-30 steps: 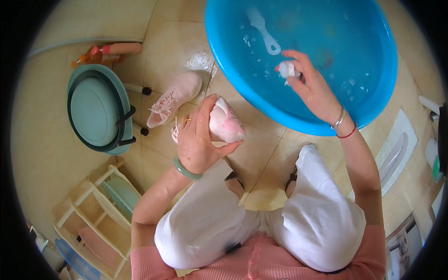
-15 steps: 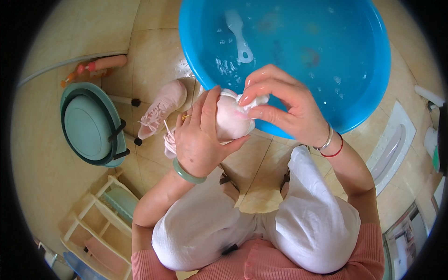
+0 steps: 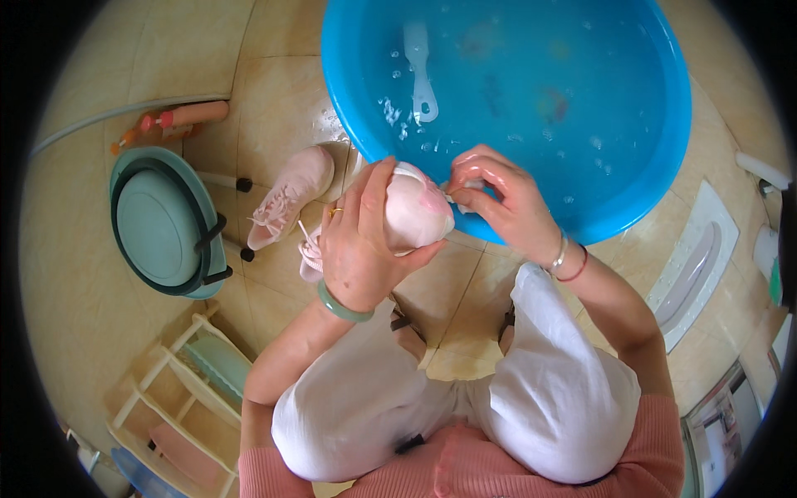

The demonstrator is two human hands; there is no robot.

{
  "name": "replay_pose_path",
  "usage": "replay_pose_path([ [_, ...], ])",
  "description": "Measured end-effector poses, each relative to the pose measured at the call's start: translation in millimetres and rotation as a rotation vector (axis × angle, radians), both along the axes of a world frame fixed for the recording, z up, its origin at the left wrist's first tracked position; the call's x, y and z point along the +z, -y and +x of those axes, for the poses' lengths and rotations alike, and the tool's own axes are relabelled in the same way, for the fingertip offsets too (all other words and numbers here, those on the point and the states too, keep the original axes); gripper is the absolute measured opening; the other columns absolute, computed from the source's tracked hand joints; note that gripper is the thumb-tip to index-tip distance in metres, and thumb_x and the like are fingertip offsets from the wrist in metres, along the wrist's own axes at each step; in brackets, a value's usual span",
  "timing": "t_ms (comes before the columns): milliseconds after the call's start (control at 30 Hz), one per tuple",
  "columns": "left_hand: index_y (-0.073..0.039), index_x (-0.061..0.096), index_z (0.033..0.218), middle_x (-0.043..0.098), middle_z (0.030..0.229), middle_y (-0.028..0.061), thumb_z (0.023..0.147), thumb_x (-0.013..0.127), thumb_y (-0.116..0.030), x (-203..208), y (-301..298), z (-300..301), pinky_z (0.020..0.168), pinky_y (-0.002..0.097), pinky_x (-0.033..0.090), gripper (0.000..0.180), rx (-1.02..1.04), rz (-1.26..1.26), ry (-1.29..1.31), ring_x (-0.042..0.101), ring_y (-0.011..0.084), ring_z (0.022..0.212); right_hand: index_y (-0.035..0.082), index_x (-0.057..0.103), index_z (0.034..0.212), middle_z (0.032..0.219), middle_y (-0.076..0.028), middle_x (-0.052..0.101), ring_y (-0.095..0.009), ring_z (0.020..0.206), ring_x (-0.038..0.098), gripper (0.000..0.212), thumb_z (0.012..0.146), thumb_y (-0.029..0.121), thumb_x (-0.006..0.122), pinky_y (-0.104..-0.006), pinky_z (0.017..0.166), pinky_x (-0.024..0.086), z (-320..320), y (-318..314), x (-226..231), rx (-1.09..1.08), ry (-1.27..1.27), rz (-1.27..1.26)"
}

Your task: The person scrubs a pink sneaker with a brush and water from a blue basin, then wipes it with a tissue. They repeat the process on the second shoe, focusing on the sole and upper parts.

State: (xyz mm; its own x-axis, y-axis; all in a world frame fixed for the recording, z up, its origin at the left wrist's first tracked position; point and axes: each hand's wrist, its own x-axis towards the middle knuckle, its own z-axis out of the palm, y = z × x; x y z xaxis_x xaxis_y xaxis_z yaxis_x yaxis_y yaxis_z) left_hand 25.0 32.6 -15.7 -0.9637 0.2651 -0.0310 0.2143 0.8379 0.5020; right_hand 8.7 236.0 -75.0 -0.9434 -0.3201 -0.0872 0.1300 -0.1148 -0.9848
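My left hand point(image 3: 355, 231) is wrapped round a pale pink sneaker point(image 3: 418, 212), held over the near-left rim of the blue basin. The sneaker's toe points right, its laces hang at the left, and whitish covering with a brighter pink patch shows on the toe. Just right of the toe, my right hand point(image 3: 503, 196) pinches a small white, wet scrap point(image 3: 452, 196), which looks like tissue; its fingers hide most of it. The blue basin point(image 3: 674, 158) holds cloudy water. A white brush point(image 3: 421, 70) lies in it, handle toward me.
The other pink sneaker point(image 3: 292, 192) lies on the tiled floor to the left. Beside it are a green folding stool point(image 3: 158, 224), bottles with pink tops point(image 3: 187, 114) and a cream rack point(image 3: 178, 365). At the right is a white grooved floor fixture point(image 3: 693, 261).
My right hand has drawn slightly right and down off the sneaker's toe, with the white scrap in its fingers. More of the pink patch shows. The brush has shifted a little in the water.
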Motion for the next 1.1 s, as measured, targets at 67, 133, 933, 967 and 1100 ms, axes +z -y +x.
replay_pose_path([
  [67, -0.007, 0.046, 0.136, 0.056, 0.129, 0.0136, 0.050, 0.091, -0.030, -0.3, 2.3, 5.1, 0.087, 0.0481, 0.047, 0.100, 0.011, -0.006, 0.012, 0.060, 0.0320, 0.111, 0.001, 0.062, 0.092, 0.100, -0.010, 0.059, -0.019, 0.089, 0.061, 0.007, 0.086, 0.000, 0.066, -0.0296, 0.075, 0.052, -2.3, -1.2, 20.2, -0.066, -0.047, -0.038],
  [133, -0.008, 0.046, 0.136, 0.057, 0.129, 0.0133, 0.050, 0.091, -0.031, -2.0, 3.6, 3.8, 0.087, 0.0480, 0.047, 0.100, 0.001, -0.003, -0.002, 0.060, 0.0320, 0.111, 0.002, 0.063, 0.090, 0.099, -0.009, 0.059, -0.021, 0.088, 0.061, 0.006, 0.085, 0.000, 0.066, -0.0314, 0.075, 0.052, -8.3, 3.8, 29.4, -0.106, -0.253, -0.031],
  [933, -0.004, 0.045, 0.136, 0.063, 0.115, 0.0168, 0.054, 0.093, -0.032, -7.5, 6.0, -0.6, 0.081, 0.0421, 0.053, 0.099, -0.027, 0.030, -0.087, 0.065, 0.0348, 0.098, 0.002, 0.062, 0.092, 0.099, -0.008, 0.058, -0.016, 0.083, 0.060, 0.003, 0.088, 0.002, 0.063, -0.0264, 0.067, 0.050, -11.9, 16.7, 35.5, -0.065, -0.256, 0.046],
  [967, -0.004, 0.045, 0.136, 0.063, 0.115, 0.0169, 0.054, 0.093, -0.032, -7.7, 6.1, -0.5, 0.081, 0.0421, 0.053, 0.099, -0.020, 0.037, -0.072, 0.064, 0.0348, 0.098, 0.002, 0.062, 0.092, 0.099, -0.008, 0.058, -0.016, 0.083, 0.060, 0.003, 0.088, 0.001, 0.063, -0.0264, 0.066, 0.049, -12.0, 17.5, 34.2, -0.060, -0.174, 0.019],
  [1100, -0.004, 0.045, 0.136, 0.063, 0.115, 0.0171, 0.055, 0.092, -0.031, -2.2, 4.2, -0.5, 0.082, 0.0424, 0.053, 0.098, -0.009, 0.050, -0.057, 0.064, 0.0352, 0.100, 0.002, 0.063, 0.092, 0.097, -0.008, 0.059, -0.015, 0.081, 0.060, 0.005, 0.088, 0.000, 0.063, -0.0267, 0.068, 0.049, -12.5, 15.6, 12.3, -0.023, -0.011, 0.076],
])
